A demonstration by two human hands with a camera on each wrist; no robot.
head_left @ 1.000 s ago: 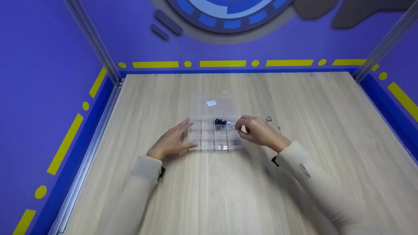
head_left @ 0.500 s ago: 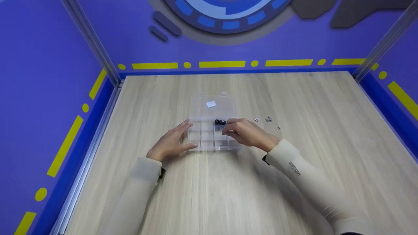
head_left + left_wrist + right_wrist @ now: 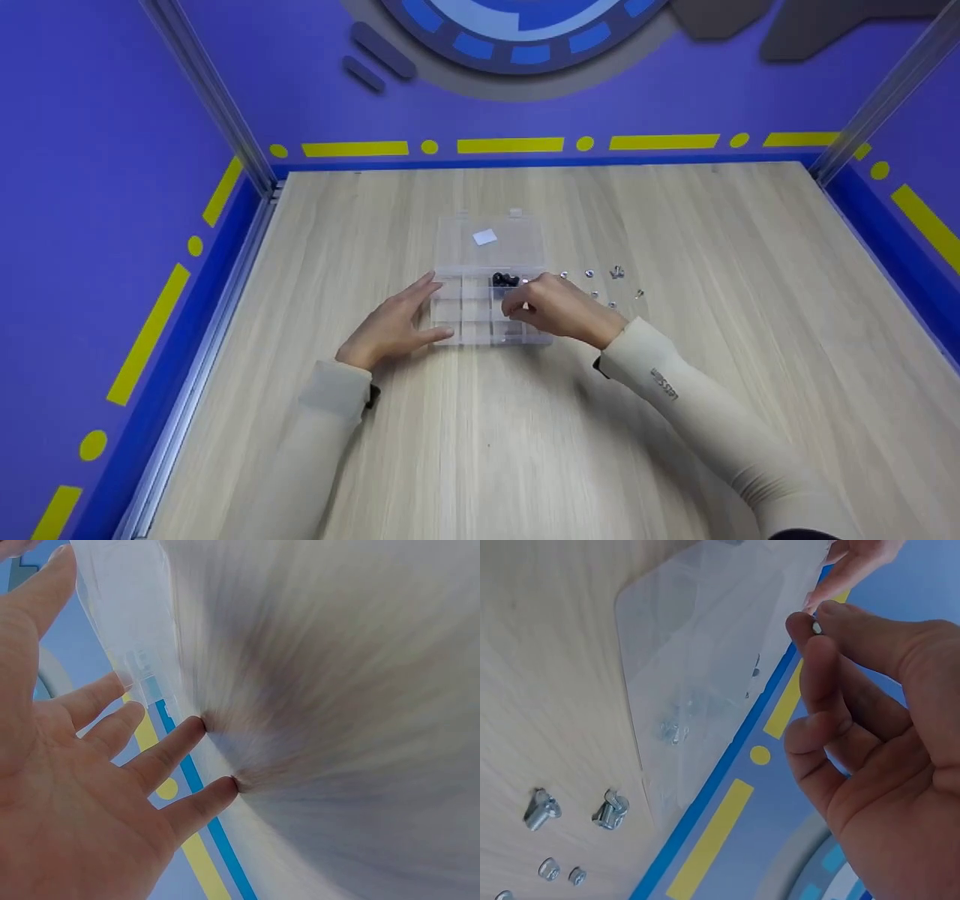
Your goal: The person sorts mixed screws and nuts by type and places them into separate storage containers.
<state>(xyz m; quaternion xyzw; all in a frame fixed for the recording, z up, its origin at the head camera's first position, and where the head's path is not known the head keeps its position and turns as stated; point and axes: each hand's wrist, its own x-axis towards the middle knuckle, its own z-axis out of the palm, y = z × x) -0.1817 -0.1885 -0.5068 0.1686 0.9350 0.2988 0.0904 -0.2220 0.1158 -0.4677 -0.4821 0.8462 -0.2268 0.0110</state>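
Observation:
A clear plastic compartment box [image 3: 476, 332] lies with its lid [image 3: 517, 251] folded back. My left hand [image 3: 388, 328] rests spread at its left side, fingers nearly straight, thumb over the near left corner. In the left wrist view two of those fingertips [image 3: 196, 724] touch the table. Over the right-hand compartments, my right hand [image 3: 561, 309] pinches a small silvery metal part [image 3: 817, 628] between thumb and fingertips; its exact kind is mostly hidden. Small black parts [image 3: 505, 280] fill one back compartment. Shiny metal pieces [image 3: 675, 731] show blurred through the box wall.
Several loose silvery metal fasteners [image 3: 616, 272] are scattered on the wooden table [image 3: 465, 450] right of the box; some [image 3: 611, 811] appear larger in the right wrist view. A white paper square [image 3: 485, 237] lies on the lid. Blue walls [image 3: 360, 120] enclose the back and sides.
My right hand has moved left from the box's right end to over its compartments, uncovering more loose metal pieces on the table. The left hand has stayed in place.

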